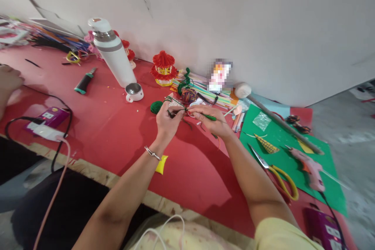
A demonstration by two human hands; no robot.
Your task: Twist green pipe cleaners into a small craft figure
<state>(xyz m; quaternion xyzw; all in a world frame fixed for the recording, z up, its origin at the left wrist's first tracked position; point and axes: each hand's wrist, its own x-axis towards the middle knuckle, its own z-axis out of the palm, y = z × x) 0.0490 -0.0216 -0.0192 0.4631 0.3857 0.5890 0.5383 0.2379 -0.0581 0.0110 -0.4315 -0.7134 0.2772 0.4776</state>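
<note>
Over the red table, my left hand (169, 119) is closed on dark green yarn, a strand of which loops over its raised finger. Touching it almost tip to tip, my right hand (212, 119) grips a thin tool with a green handle (210, 117), probably a crochet hook. The small work between my fingertips is too small to make out. A green yarn ball (156, 106) sits just left of my left hand. Behind both hands lies a multicoloured yarn ball (189, 96).
A white flask (115, 56) and metal cup (134, 91) stand left. Scissors (275, 172) and a pink glue gun (309, 168) lie right on a green sheet (331, 187). Another person's hand (10, 82) rests far left, near cables and a purple power block (51, 117).
</note>
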